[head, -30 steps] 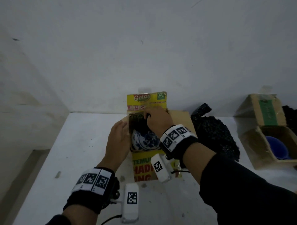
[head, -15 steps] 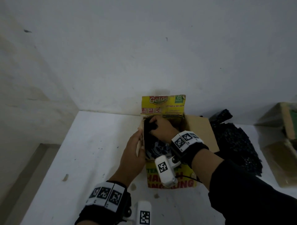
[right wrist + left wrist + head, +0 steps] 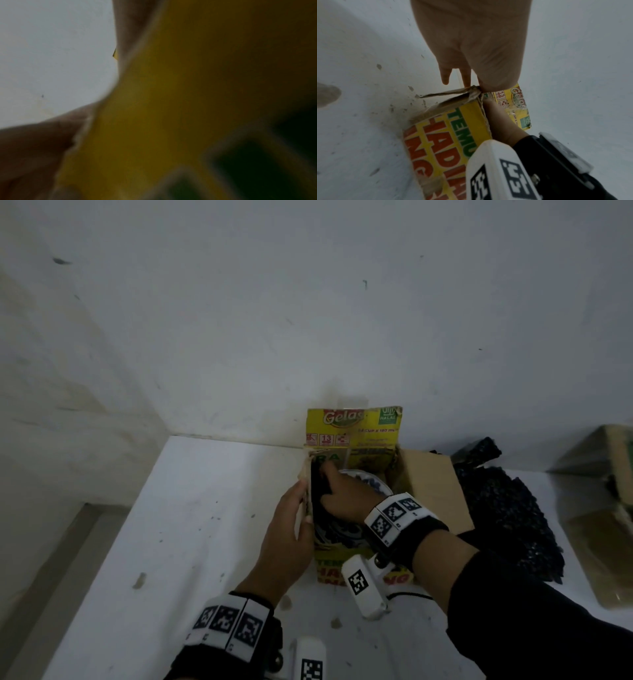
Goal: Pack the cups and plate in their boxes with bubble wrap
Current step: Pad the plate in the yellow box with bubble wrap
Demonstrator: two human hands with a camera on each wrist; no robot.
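Note:
A yellow printed box (image 3: 352,422) stands open on the white table, against the wall. Inside it lies a blue-and-white patterned plate (image 3: 373,481), mostly hidden by my right arm. A strip of black bubble wrap (image 3: 318,491) stands between the plate and the box's left wall. My right hand (image 3: 337,486) reaches into the box and holds that wrap at the left wall. My left hand (image 3: 303,503) pinches the left wall, fingers outside and thumb on the rim; it shows with the box (image 3: 453,135) in the left wrist view. The right wrist view shows only blurred yellow cardboard (image 3: 171,94).
A heap of black bubble wrap (image 3: 507,508) lies just right of the box's brown flap (image 3: 431,487). A brown cardboard box (image 3: 603,529) sits at the far right edge. The wall is directly behind, and the table's left edge (image 3: 113,529) drops off.
My right hand has slid from the box's back edge down along its left wall with the black wrap. The left hand has stayed on the left wall.

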